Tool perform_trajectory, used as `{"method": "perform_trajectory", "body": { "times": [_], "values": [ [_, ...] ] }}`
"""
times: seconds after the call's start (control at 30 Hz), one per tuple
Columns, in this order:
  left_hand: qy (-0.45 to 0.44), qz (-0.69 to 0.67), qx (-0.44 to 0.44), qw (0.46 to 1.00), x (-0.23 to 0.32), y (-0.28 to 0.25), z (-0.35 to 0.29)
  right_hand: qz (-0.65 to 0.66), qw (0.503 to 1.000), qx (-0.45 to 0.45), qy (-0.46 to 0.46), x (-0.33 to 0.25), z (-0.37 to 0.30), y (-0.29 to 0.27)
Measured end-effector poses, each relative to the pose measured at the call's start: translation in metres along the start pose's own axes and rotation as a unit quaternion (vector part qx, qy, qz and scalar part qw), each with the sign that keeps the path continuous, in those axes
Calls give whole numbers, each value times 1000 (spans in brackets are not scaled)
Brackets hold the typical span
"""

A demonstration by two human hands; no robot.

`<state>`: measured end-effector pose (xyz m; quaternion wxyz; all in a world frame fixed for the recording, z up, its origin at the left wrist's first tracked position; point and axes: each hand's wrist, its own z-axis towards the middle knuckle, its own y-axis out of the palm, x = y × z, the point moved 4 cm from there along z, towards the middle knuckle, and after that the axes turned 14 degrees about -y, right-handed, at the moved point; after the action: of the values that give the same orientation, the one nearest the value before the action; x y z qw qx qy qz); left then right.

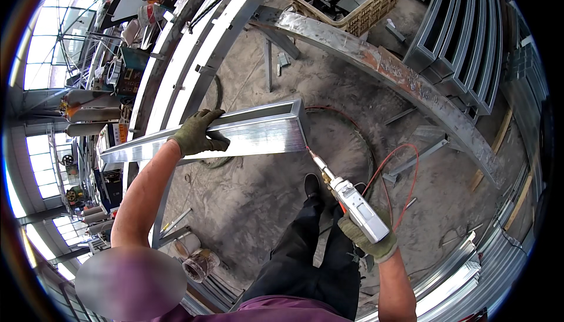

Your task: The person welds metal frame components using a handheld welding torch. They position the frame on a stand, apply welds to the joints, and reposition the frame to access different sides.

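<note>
My left hand (197,135), in an olive work glove, is closed over the upper edge of a long silver metal channel (261,136). The channel slants from the left toward the middle, and its open end faces up and right. In my gloved right hand (375,241) is a white handheld welding gun (363,209) with a slim nozzle. The nozzle tip (308,148) is at the lower corner of the channel's end; whether it touches cannot be told. A thin red cable (385,163) loops near the gun.
Curved metal beams (202,57) run behind the channel, and a rusty curved beam (382,66) arcs to the right. A yellow crate (370,19) holds dark plates. Nested curved channels (464,46) stand at far right. Buckets (200,263) sit lower left. Long metal strips (464,275) lie lower right.
</note>
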<state>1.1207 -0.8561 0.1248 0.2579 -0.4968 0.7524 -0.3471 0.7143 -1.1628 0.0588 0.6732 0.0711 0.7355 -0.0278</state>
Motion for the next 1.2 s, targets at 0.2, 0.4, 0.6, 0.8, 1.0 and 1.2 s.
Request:
{"method": "perform_trajectory", "body": {
  "times": [0.2, 0.4, 0.6, 0.8, 1.0, 1.2],
  "values": [
    [0, -1, -8, 1000, 1, -1, 3, 20, 999, 40, 10, -10, 5, 2],
    [5, 3, -7, 1000, -2, -1, 4, -121, 982, 22, -142, -25, 15, 2],
    [-3, -6, -10, 1000, -3, 2, 4, -64, 990, 43, -116, -10, 6, 5],
    [-1, 9, 6, 1000, -2, 2, 3, -83, 988, 43, -121, -20, 11, 5],
    [-6, 17, 10, 1000, 3, 0, -1, -91, 985, 49, -136, -10, 8, 9],
    [1, 14, 20, 1000, 3, 1, -1, -135, 980, 42, -140, -22, 12, 9]
  ]
}}
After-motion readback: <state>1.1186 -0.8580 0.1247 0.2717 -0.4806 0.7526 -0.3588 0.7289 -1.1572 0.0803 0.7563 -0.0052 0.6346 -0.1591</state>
